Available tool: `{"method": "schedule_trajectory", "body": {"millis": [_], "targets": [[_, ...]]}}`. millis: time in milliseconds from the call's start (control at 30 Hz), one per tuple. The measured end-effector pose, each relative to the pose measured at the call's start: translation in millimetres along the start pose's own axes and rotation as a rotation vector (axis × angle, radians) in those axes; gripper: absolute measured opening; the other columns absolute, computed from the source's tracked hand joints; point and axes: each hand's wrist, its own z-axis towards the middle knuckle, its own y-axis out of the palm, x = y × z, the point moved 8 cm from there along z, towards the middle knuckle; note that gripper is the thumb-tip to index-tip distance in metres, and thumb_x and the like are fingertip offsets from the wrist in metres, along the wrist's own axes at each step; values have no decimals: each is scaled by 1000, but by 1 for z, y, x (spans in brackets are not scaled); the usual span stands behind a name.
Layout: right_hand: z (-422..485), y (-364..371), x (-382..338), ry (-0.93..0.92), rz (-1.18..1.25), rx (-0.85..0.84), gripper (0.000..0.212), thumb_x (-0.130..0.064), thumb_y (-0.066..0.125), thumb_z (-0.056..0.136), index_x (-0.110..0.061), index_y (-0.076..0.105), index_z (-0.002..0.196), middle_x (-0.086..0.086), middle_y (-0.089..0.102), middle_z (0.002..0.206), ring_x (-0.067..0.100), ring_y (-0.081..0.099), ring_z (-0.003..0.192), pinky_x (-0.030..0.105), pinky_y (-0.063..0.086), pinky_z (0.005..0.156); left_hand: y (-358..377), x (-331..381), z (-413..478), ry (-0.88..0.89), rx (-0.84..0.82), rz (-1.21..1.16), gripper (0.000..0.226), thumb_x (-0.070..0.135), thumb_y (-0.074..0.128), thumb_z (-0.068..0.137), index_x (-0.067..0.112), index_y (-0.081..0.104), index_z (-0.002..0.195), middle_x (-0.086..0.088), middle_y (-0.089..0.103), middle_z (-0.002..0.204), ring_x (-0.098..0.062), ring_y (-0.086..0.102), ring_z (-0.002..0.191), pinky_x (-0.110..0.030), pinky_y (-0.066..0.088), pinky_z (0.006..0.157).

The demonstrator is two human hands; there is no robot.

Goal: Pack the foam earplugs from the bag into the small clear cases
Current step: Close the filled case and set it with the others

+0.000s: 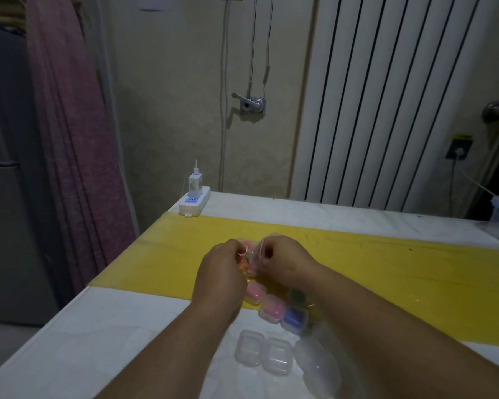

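Nearest us, two empty clear cases wait on the white table. Beyond them lies the yellow mat, where our left hand and right hand each pinch the mouth of the bag with curled fingers. The coloured earplugs are inside it. Just this side of the bag sit four filled cases: two pink, one blue, one green. We judge ourselves past halfway, with at least two cases left.

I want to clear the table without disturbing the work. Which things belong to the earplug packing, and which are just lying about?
Belongs: bag, pinched by left hand and right hand; filled cases; empty cases.
Lying about: power strip; charger.
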Motion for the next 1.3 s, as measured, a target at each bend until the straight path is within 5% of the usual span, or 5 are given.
{"method": "schedule_trajectory", "body": {"millis": [267, 533, 933, 1167, 1300], "targets": [[0, 10, 2, -9, -63, -54, 15, -14, 61, 85, -15, 75, 87, 3, 72, 103, 20, 65, 92, 29, 53, 82, -2, 4, -2, 26, -9, -47, 37, -1, 51, 85, 34, 54, 94, 15, 48, 86, 1, 45, 72, -6, 30, 55], [-6, -14, 22, 110, 129, 174, 7, -18, 65, 81, -21, 70, 76, -4, 70, 84, 16, 64, 84, 34, 56, 77, 0, -3, 1, 3, 19, 1, 34, -2, 53, 84, 24, 62, 103, 7, 55, 90, -11, 49, 79, -14, 31, 57], [-65, -57, 48, 216, 439, 318, 15, -22, 78, 78, -22, 62, 80, 1, 66, 69, 17, 59, 61, 38, 52, 65, -5, 8, 0, 85, 26, 182, 39, 13, 59, 80, 32, 64, 114, 7, 59, 111, -16, 46, 103, -29, 43, 86], [-107, -50, 39, 171, 721, 196, 27, -5, 74, 82, -9, 51, 94, 9, 57, 70, 0, 53, 49, 15, 43, 50, 3, 52, -24, 173, -242, -531, 38, 0, 64, 87, 37, 73, 87, 16, 68, 84, -5, 62, 82, -20, 50, 73], [-104, -57, 25, 69, 731, 183, 25, -8, 75, 82, -11, 50, 87, 6, 52, 66, 12, 50, 56, 18, 43, 53, 12, 66, -35, 154, -405, -618, 29, -1, 61, 90, 25, 72, 96, 30, 66, 73, 9, 62, 72, -9, 47, 66]]}}
